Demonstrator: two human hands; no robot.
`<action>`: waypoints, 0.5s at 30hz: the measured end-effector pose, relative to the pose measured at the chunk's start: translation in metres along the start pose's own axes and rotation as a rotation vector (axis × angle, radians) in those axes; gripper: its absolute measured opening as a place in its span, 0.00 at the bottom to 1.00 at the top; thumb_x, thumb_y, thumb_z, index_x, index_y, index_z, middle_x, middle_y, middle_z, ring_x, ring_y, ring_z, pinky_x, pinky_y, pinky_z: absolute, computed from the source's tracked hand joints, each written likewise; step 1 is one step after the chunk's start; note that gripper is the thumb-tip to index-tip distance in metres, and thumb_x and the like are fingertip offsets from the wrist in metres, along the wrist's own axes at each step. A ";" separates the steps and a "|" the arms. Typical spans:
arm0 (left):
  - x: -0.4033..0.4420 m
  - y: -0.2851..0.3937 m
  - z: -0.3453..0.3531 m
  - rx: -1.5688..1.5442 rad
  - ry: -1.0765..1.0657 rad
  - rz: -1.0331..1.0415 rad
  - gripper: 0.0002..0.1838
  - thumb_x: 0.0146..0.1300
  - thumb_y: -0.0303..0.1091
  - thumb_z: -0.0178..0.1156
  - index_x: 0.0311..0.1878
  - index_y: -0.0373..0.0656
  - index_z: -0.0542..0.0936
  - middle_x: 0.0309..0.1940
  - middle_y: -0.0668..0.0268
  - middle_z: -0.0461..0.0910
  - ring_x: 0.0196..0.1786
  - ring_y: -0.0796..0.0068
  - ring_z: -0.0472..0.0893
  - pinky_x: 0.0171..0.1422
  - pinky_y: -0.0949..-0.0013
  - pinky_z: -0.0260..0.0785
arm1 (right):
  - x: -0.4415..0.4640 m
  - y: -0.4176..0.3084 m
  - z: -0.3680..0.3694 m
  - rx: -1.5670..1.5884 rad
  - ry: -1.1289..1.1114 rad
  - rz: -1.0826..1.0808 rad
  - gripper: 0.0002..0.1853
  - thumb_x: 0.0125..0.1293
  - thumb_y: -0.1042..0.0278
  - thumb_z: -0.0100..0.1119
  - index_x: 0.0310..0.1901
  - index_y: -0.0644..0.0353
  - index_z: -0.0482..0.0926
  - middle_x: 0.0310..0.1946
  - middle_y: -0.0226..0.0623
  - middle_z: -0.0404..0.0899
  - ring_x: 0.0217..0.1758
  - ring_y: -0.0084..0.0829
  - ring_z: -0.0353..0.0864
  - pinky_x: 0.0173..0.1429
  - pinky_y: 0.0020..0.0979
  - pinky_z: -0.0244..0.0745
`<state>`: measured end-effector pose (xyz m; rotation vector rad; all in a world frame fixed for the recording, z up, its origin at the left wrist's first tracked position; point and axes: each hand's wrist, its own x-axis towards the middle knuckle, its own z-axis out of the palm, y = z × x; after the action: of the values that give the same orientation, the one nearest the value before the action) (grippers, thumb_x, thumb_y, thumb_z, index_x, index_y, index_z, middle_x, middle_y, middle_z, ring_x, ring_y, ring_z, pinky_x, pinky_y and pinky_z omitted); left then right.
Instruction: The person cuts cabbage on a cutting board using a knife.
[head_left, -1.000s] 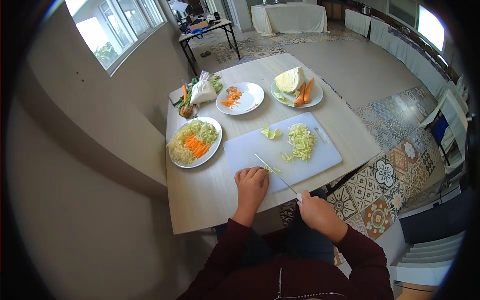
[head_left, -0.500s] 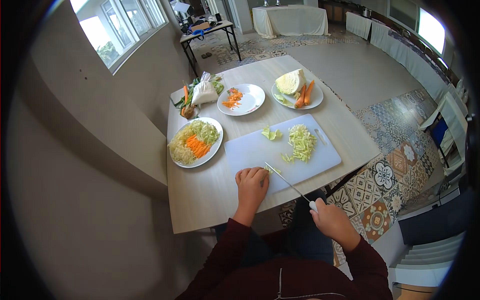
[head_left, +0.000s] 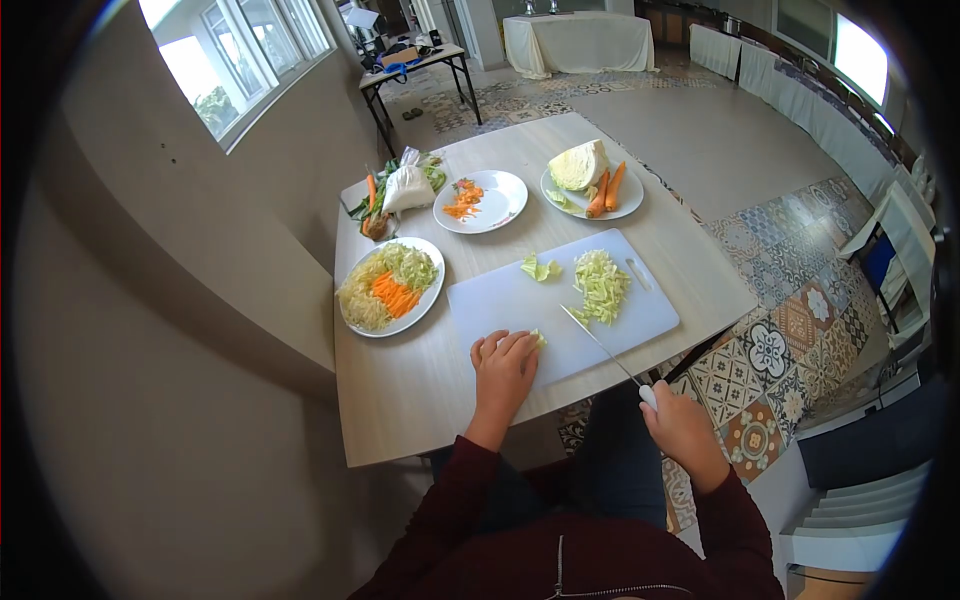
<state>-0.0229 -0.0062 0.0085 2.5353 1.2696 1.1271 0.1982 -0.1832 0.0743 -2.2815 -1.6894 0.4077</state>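
My left hand (head_left: 507, 368) is closed over a small piece of cabbage (head_left: 541, 340) at the near left of the white cutting board (head_left: 500, 296); most of that piece is hidden under the fingers. My right hand (head_left: 684, 425) grips the white handle of a knife (head_left: 612, 357). Its blade lies over the board, with the tip close to a pile of shredded cabbage (head_left: 601, 284). Toward the board's far edge rest a few loose cabbage leaf pieces (head_left: 541, 267).
Left of the board, a plate (head_left: 427, 296) carries shredded vegetables. Beyond it are a plate (head_left: 506, 203) of carrot bits and a white bag (head_left: 408, 188) among vegetables. A plate (head_left: 632, 203) at the far right bears a cabbage chunk (head_left: 580, 165) and carrots (head_left: 606, 190).
The knife has moved right, away from my left hand, and its tip is now beside the shredded pile. Some cabbage shreds near the blade shifted toward the pile. My left hand stays put.
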 end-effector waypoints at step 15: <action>0.050 0.037 -0.006 -0.044 -0.058 0.071 0.13 0.62 0.34 0.66 0.50 0.50 0.83 0.48 0.71 0.82 0.58 0.66 0.75 0.71 0.45 0.53 | 0.004 0.020 -0.012 0.040 0.193 0.065 0.12 0.65 0.63 0.61 0.43 0.60 0.73 0.30 0.49 0.83 0.35 0.54 0.84 0.39 0.51 0.77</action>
<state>0.0166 0.0044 0.0553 2.5802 1.1372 1.0733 0.2215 -0.1859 0.0771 -2.2702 -1.5044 0.2233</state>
